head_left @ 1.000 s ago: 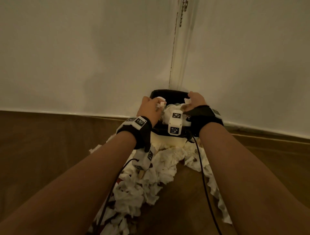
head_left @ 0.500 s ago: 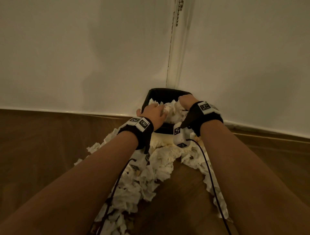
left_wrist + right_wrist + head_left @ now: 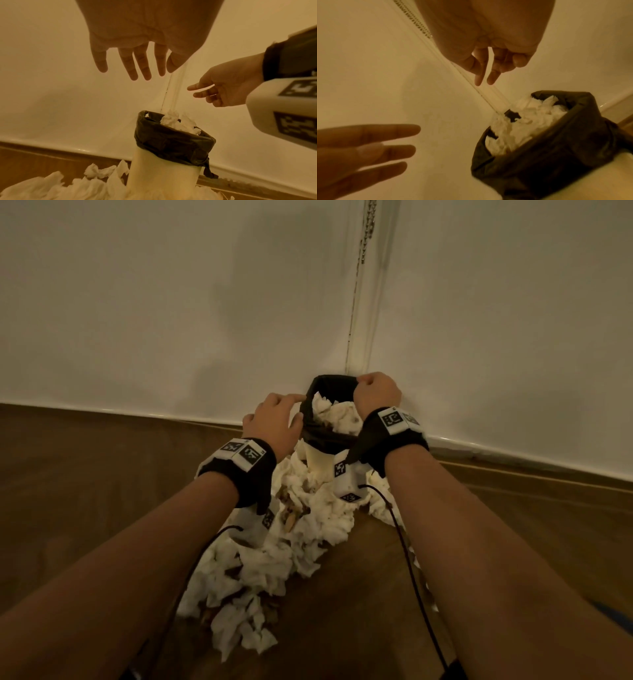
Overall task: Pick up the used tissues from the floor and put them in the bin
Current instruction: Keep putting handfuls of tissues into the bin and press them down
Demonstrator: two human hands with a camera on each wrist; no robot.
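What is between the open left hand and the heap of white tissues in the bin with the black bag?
Nothing: in the left wrist view only bare cream wall shows between the left hand and the crumpled white tissues in the black-lined bin.

Dim warm light; white walls (image 3: 137, 320) meet in corner (bead chain (image 3: 368, 231) hanging), wood floor (image 3: 85, 491).

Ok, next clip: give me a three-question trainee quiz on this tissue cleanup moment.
1. True or false: the left hand grips a tissue.
2. Multiple choice: the bin is lined with A) a black bag, B) a white bag, C) nothing.
3. Fill in: crumpled tissues still lie on the wooden ____.

Key:
1. False; its fingers are spread and hold nothing, and the right hand is empty too.
2. A; the black bag folds over the rim.
3. Floor.
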